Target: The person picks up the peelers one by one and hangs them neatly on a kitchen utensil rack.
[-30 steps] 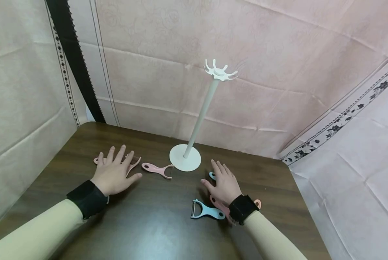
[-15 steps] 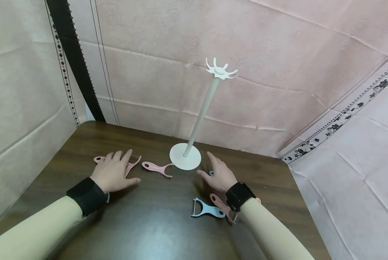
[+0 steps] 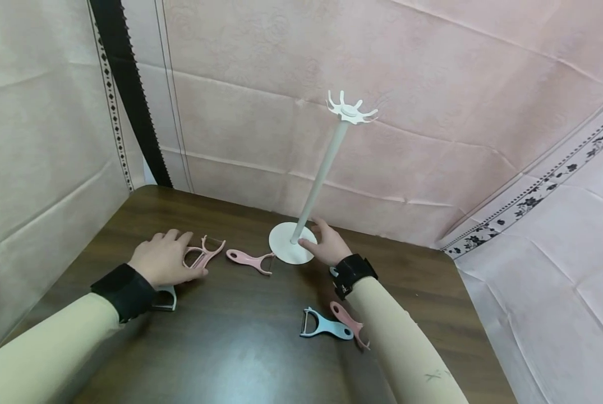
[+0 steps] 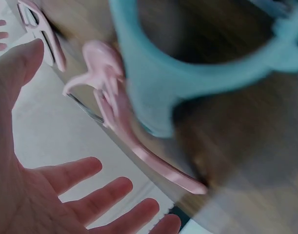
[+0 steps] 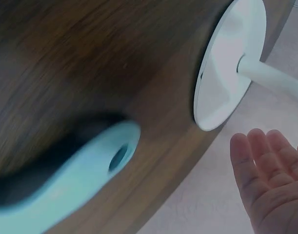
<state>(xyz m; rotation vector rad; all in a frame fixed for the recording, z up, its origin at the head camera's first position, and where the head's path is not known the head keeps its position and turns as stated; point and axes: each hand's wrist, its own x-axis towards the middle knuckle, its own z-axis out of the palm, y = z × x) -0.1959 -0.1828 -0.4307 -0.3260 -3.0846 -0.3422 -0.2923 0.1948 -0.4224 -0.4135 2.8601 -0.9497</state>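
My left hand is beside a pink peeler on the brown table, its fingers spread loosely in the left wrist view. A light blue peeler looms close in that view, mostly hidden under my left wrist in the head view. To the right lies another pink peeler. My right hand reaches to the right edge of the white stand's round base, fingers extended and holding nothing. Beneath the right wrist, a blue peeler's handle shows, the remainder covered by the arm.
The stand's pole rises to a ring of upturned hooks. Nearer the front, a blue peeler lies against a pink peeler, partly beside the right forearm. Pale cloth hangs behind the table.
My right hand has moved forward and left to the stand's base. The left hand has drawn back leftward, uncovering more of the pink peeler. The head view has shifted slightly.
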